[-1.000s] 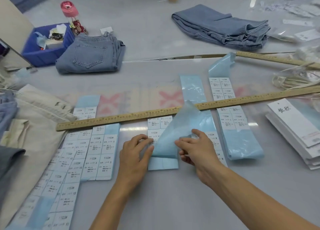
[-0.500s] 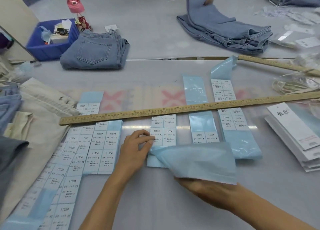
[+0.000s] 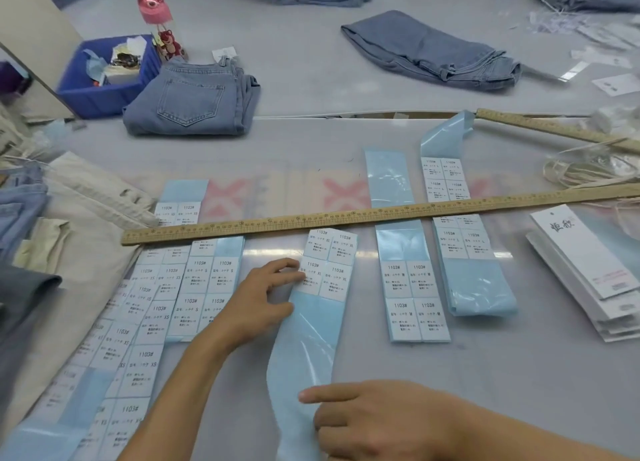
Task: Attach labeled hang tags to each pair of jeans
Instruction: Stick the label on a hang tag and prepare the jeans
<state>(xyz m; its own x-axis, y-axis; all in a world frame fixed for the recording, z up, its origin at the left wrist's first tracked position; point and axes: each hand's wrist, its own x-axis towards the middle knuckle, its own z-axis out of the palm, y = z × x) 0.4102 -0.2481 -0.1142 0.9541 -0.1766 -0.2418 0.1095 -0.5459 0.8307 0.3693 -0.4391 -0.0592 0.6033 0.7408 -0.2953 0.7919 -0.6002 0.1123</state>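
Several light-blue backing strips with white size stickers lie under a long wooden ruler (image 3: 346,218). The middle strip (image 3: 311,325) carries XL stickers at its top and now lies stretched flat toward me. My left hand (image 3: 263,297) presses its fingertips on the strip's left edge beside the XL stickers. Near the strip's bare lower end, my right hand (image 3: 367,422) rests with the forefinger pointing left across it and the other fingers curled at its edge. A stack of white hang tags (image 3: 585,270) sits at the right. Folded jeans (image 3: 190,100) lie beyond the ruler, at the left.
A blue bin (image 3: 104,89) of scraps stands at the far left with a pink toy (image 3: 162,27) beside it. More jeans (image 3: 433,51) lie at the back right. Beige and blue garments (image 3: 69,218) pile up on the left. Strings (image 3: 588,173) and a second ruler (image 3: 554,128) lie at the right.
The folded-over blue strip has been unfolded and pulled down flat toward me by my right hand. My left hand has stayed on its upper left edge.
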